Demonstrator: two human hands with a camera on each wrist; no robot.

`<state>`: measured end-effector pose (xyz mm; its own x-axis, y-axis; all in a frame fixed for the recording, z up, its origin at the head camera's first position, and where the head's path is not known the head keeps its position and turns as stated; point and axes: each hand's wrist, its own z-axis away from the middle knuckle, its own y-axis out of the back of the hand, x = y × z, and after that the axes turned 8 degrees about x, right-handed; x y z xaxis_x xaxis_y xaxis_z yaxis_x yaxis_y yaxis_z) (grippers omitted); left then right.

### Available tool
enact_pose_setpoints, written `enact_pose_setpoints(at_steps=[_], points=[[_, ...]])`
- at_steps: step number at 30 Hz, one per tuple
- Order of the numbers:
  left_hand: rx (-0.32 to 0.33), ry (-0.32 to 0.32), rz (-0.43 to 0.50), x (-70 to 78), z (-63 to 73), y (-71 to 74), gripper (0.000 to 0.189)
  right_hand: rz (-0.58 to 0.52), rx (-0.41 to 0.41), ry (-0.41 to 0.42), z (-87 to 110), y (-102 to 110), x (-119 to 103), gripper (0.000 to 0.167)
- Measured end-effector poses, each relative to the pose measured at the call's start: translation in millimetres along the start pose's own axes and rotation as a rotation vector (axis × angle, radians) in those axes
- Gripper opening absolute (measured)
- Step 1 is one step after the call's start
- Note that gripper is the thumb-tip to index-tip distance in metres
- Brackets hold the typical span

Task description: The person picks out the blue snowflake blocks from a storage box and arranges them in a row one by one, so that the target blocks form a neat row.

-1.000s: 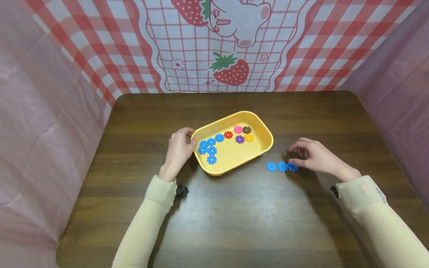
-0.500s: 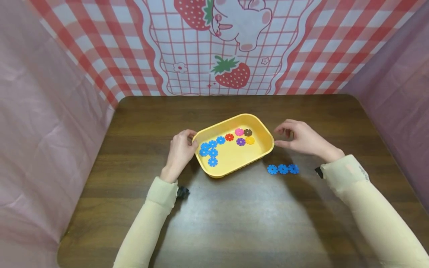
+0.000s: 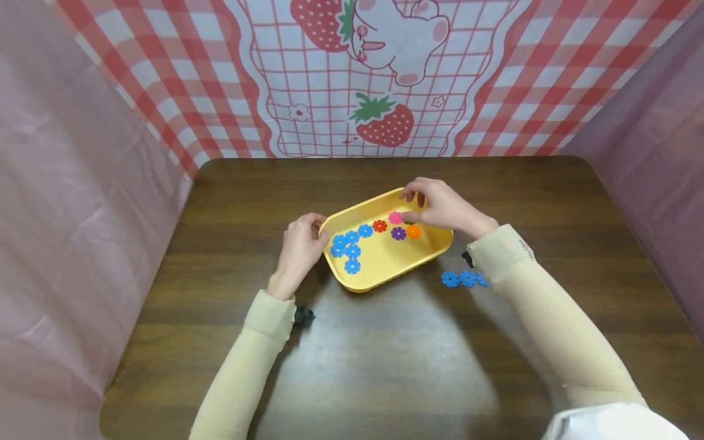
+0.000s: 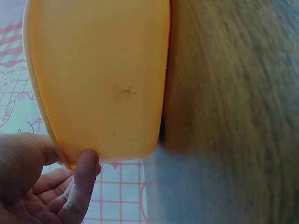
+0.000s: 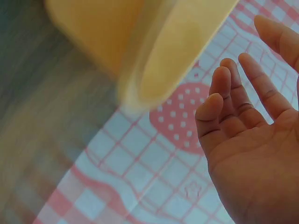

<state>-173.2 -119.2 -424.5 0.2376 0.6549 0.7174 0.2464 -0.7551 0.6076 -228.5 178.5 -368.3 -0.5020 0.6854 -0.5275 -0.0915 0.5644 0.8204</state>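
Note:
My left hand (image 3: 299,243) pinches the left end of a yellow plastic basin (image 3: 382,260); in the left wrist view thumb and fingers sit on either side of its rim (image 4: 39,98). Over the basin's right end is my right hand (image 3: 442,206), fingers loosely curved and holding nothing in the right wrist view. Beneath its fingertips lie flat notched discs: a pink disc (image 3: 396,217), a purple disc (image 3: 398,233), an orange disc (image 3: 413,231) and a dark one mostly hidden. A red disc (image 3: 379,226) and several blue discs (image 3: 352,251) lie farther left inside.
Three blue discs (image 3: 459,279) lie in a row on the brown wooden table (image 3: 357,354), right of the basin; my right sleeve (image 3: 511,263) partly covers the last. A checked strawberry-print cloth (image 3: 330,85) hangs behind the table, with pink cloth on both sides.
My right hand has left the blue discs on the table and moved left and away from me, over the basin's right end. My left hand keeps its hold on the rim.

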Motion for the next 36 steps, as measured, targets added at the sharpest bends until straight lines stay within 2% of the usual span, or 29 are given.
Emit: enact_pose_setpoints(at_steps=[6,13,17,23,31,36], points=[[-0.005,0.002,-0.004,-0.6,-0.2,0.2,0.021,-0.058,-0.052,0.014,-14.2,-27.0,-5.4,0.036],[0.006,0.002,-0.006,-2.2,0.1,1.5,0.021,-0.067,-0.094,0.018,-24.0,-54.3,-10.8,0.032],[0.010,-0.001,-0.005,-2.3,-0.8,1.8,0.021,-0.030,-0.140,0.022,-26.9,-64.3,-12.0,0.030],[0.020,0.006,-0.013,-2.2,-1.0,2.0,0.022,0.048,-0.216,0.025,-28.9,-78.7,-13.8,0.037],[0.009,-0.007,-0.008,-1.7,-0.6,-0.9,0.022,0.124,-0.176,0.030,-22.9,-85.4,-23.1,0.037],[-0.002,-0.004,-0.013,-0.8,-0.3,-1.4,0.022,0.139,-0.161,0.034,-22.0,-89.8,-26.4,0.027]])
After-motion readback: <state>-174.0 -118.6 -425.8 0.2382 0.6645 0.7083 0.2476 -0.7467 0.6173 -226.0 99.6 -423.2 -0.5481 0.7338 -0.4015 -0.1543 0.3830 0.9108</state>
